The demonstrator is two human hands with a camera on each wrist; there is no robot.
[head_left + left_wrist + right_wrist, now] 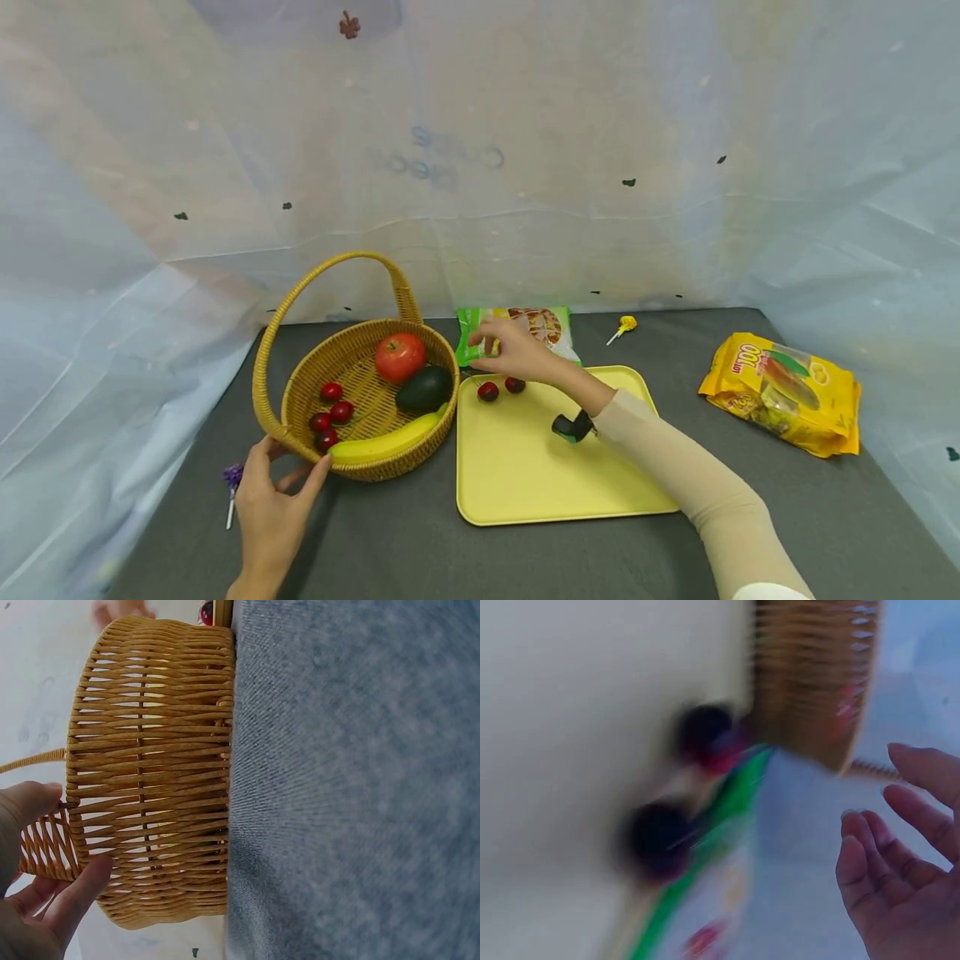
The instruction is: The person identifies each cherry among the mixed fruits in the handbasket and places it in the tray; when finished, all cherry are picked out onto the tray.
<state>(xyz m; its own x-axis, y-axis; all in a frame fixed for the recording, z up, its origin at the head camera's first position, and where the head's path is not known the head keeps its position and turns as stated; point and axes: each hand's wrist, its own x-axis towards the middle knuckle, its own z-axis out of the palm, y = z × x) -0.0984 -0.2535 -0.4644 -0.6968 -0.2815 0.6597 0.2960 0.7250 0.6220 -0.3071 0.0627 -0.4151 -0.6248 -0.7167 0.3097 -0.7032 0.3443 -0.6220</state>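
A woven basket (268, 392) with a tall handle stands at the left of the dark table. It holds a red apple (400, 356), an avocado (424, 388), a banana (386, 444) and several cherries (331, 414). My left hand (288, 467) grips the near rim, thumb on top and a finger against the wall (150, 750). My right hand (483, 342) hovers with relaxed fingers (870, 847), holding nothing, over a green snack bag (551, 327) beyond the yellow tray (547, 475). Two cherries (488, 391) lie on the tray just below that hand.
A yellow snack bag (783, 392) lies at the right. A yellow lollipop (625, 325) rests behind the tray and a purple one (232, 479) beside my left hand. Pale sheeting walls in the table on three sides.
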